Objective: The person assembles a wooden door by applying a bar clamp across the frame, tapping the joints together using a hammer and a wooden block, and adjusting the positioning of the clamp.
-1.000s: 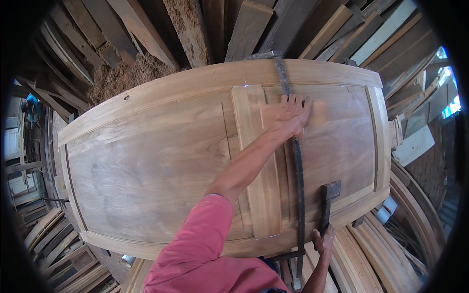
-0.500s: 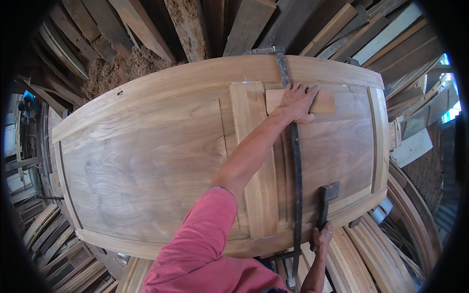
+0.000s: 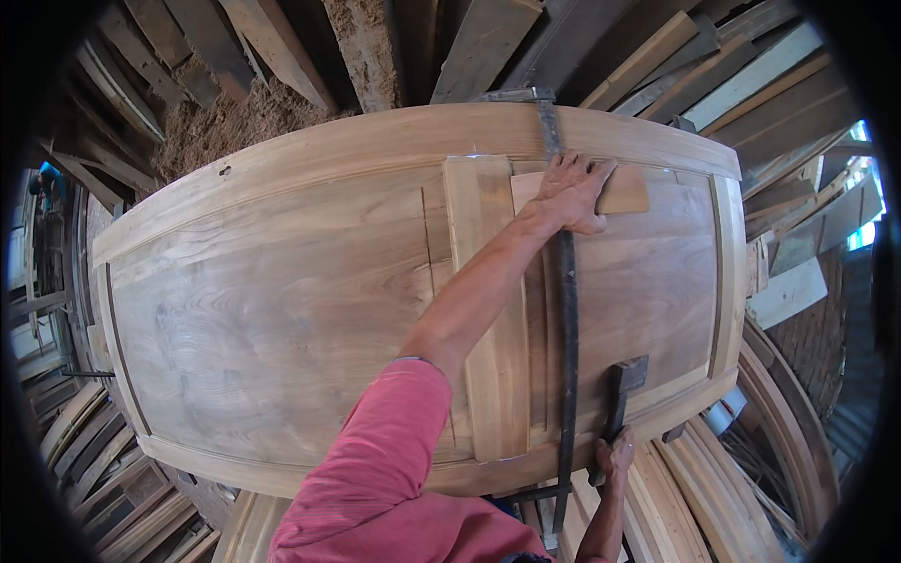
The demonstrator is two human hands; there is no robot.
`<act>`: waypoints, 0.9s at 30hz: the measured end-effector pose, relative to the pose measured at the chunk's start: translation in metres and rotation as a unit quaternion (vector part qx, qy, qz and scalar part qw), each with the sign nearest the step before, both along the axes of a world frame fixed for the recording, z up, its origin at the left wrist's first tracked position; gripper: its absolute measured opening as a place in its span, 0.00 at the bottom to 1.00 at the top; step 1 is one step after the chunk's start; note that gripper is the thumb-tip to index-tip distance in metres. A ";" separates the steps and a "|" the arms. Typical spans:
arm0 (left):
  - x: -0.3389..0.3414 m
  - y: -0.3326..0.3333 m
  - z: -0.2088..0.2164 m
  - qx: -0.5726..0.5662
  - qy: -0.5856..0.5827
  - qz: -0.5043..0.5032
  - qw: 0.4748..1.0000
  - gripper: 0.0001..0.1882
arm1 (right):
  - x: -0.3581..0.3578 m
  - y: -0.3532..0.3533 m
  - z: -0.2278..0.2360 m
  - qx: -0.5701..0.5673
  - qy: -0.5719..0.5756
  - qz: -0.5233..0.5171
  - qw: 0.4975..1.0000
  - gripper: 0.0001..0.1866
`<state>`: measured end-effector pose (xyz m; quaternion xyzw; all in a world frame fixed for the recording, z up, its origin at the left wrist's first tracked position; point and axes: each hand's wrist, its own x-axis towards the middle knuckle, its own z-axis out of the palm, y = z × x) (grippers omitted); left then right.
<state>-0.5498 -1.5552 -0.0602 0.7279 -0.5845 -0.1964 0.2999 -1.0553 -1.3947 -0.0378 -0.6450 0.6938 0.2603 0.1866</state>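
Note:
A pale wooden block [image 3: 624, 190] lies across the bar clamp on the far part of a panelled wooden door [image 3: 282, 310]. My left hand [image 3: 574, 195] is over the block, its spread fingers bent at the far edge and its thumb at the near edge. The dark metal bar clamp [image 3: 568, 328] spans the door from far edge to near edge, passing under this hand. At the near right edge my right hand [image 3: 616, 452] is wrapped round the lower handle of a hammer [image 3: 627, 373]. The black hammer head is over the door's near rail.
Planks [image 3: 483, 47] lean at the back beside a heap of wood shavings [image 3: 235, 127]. Curved boards [image 3: 723, 488] are stacked at the near right, and more timber [image 3: 94, 441] lies at the left. A white board [image 3: 788, 293] stands beyond the door's right end.
The view has shifted slightly. My left hand stays on the block and my right hand keeps hold of the hammer, whose head sits slightly lower and further left in the view.

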 end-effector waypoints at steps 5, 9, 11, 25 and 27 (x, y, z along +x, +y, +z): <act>0.001 0.001 0.000 -0.013 0.000 0.001 1.000 0.50 | -0.016 0.000 -0.010 -0.015 -0.004 0.029 0.999 0.36; 0.002 0.000 0.005 0.009 0.013 -0.012 1.000 0.50 | -0.011 -0.001 -0.008 -0.019 -0.009 0.016 1.000 0.34; 0.003 -0.001 -0.001 0.012 0.008 -0.010 1.000 0.50 | -0.002 -0.004 0.000 -0.021 -0.027 0.026 0.999 0.32; 0.004 -0.006 -0.016 0.006 -0.016 -0.038 0.999 0.51 | 0.100 -0.026 0.050 0.014 -0.509 -0.236 0.828 0.16; 0.005 -0.006 -0.020 -0.001 -0.034 -0.027 0.999 0.51 | 0.139 -0.060 0.057 -0.012 -0.525 -0.209 0.825 0.19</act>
